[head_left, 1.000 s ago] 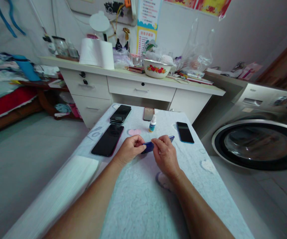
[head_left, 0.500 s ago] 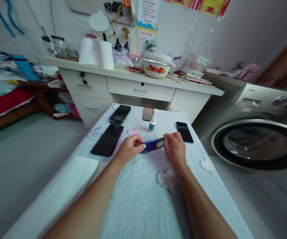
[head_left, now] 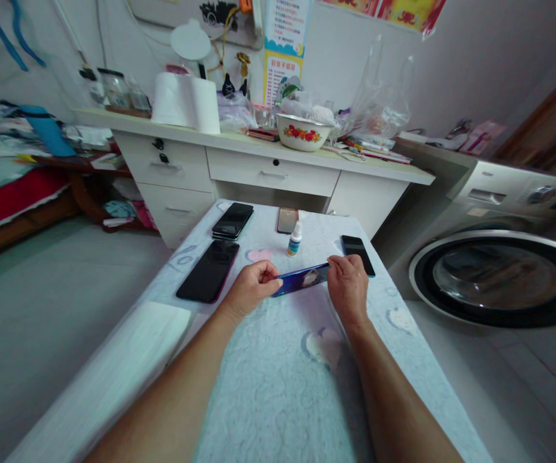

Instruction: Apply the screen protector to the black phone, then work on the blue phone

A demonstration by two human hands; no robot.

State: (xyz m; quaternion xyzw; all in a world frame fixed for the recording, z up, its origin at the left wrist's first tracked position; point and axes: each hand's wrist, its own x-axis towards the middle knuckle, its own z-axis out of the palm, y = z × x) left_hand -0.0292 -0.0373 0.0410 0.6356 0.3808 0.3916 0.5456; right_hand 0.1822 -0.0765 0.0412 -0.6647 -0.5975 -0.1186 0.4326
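Observation:
A shiny blue phone (head_left: 301,279) is tilted over the table, with a pale reflection on its face. My left hand (head_left: 254,289) pinches its left end between thumb and fingers. At the right end, my right hand (head_left: 348,286) is closed on the phone's upper corner; its fingertips are partly hidden. Just beyond the phone stands a small white bottle (head_left: 294,240) with a blue and yellow label. A large black phone (head_left: 209,271) lies left of my left hand, and another dark phone (head_left: 358,252) lies past my right hand.
Stacked phones (head_left: 233,220) lie at the table's far left, and a brownish phone (head_left: 287,221) lies at the far edge. The patterned cloth (head_left: 278,386) covers the table. A white desk (head_left: 272,168) stands behind; a washing machine (head_left: 494,212) is at the right.
My right hand has moved a little to the right along the blue phone's upper edge, so more of its face shows. My left hand has stayed in place.

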